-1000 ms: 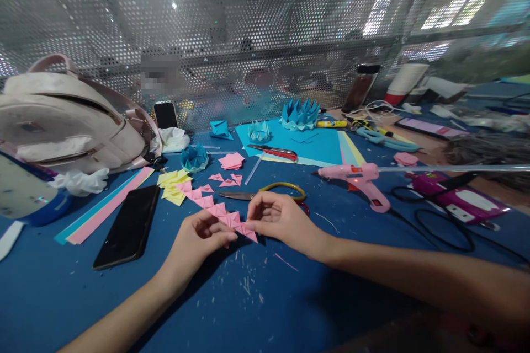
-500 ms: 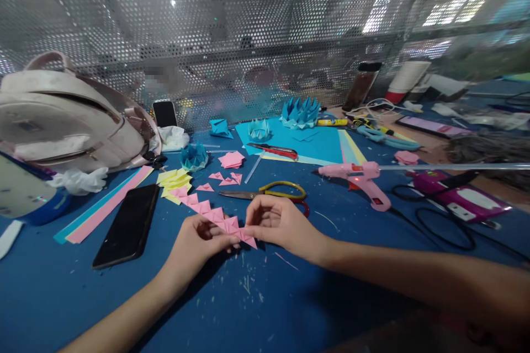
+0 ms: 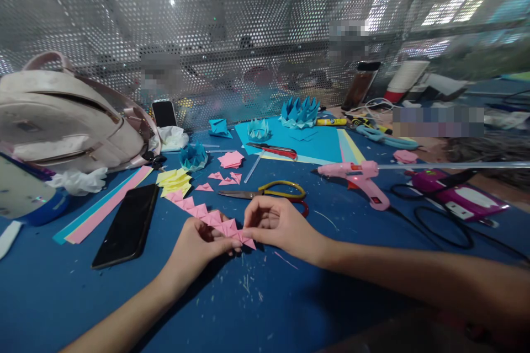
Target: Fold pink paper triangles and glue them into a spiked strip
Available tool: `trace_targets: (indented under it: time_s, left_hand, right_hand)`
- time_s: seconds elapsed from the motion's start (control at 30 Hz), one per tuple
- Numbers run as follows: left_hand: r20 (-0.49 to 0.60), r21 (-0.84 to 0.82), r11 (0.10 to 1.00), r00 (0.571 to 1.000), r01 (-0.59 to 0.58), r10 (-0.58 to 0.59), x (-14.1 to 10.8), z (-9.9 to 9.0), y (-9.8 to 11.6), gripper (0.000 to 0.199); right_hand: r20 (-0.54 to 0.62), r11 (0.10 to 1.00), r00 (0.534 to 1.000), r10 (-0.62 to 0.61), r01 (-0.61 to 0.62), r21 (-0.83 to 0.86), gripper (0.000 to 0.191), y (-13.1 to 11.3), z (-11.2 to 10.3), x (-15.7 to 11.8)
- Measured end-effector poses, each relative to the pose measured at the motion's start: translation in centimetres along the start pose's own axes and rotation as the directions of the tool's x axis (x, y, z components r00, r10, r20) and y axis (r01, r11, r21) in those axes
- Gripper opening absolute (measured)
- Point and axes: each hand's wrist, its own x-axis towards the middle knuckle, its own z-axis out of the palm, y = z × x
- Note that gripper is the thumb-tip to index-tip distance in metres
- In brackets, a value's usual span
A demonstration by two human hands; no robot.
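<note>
Toward the front edge of our blue table (image 3: 215,309), our left hand (image 3: 197,241) and right hand (image 3: 284,229) both pinch a zigzag pink paper chain (image 3: 213,219) near its closer end; we seem to be adjusting its folds, a step likely calling next for light, steady pressure.

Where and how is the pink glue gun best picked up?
Probably by the handle, coming from the near right side: the glue gun lies flat, its handle slanting toward the camera and rightward, while its tip points left, away from that grip. Keep clear of the cord at the handle's end.
</note>
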Motion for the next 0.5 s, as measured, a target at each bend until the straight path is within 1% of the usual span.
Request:
trace_targets:
  time_s: [0.17,0.23,0.3,0.33,0.4,0.47,0.5]
  left_hand:
    - [0.029,0.009,1.000,1.000,0.001,-0.002,-0.07,0.20,0.13,0.030]
    - [0.019,-0.007,1.000,1.000,-0.019,0.019,-0.03,0.22,0.08,0.035]
    - [0.010,0.000,0.998,0.998,-0.070,0.070,0.00,0.15,-0.05,0.038]
    - [0.019,0.014,0.995,0.995,-0.100,0.099,-0.02,0.09,-0.12,0.041]
    - [0.054,0.052,0.988,0.989,-0.143,0.140,-0.11,-0.03,-0.20,0.054]
    - [0.079,0.085,0.986,0.988,-0.140,0.133,-0.26,-0.06,-0.18,0.063]
    - [0.073,0.101,0.987,0.990,-0.125,0.118,-0.34,-0.01,-0.15,0.065]
  right_hand:
    - [-0.007,1.000,1.000,-0.007,0.007,-0.008,0.029,-0.10,-0.13,0.03]
    - [-0.019,0.999,0.999,-0.026,0.026,-0.025,0.029,-0.22,-0.24,0.13]
    - [-0.034,0.998,0.999,-0.041,0.040,-0.050,0.028,-0.37,-0.32,0.19]
    - [-0.036,0.997,0.998,-0.045,0.043,-0.060,0.028,-0.44,-0.34,0.20]
    - [-0.033,0.997,0.998,-0.044,0.042,-0.070,0.028,-0.53,-0.29,0.14]
    - [-0.025,0.997,0.999,-0.040,0.038,-0.068,0.028,-0.53,-0.16,0.02]
    - [-0.024,0.997,0.999,-0.036,0.034,-0.066,0.028,-0.51,-0.07,-0.04]
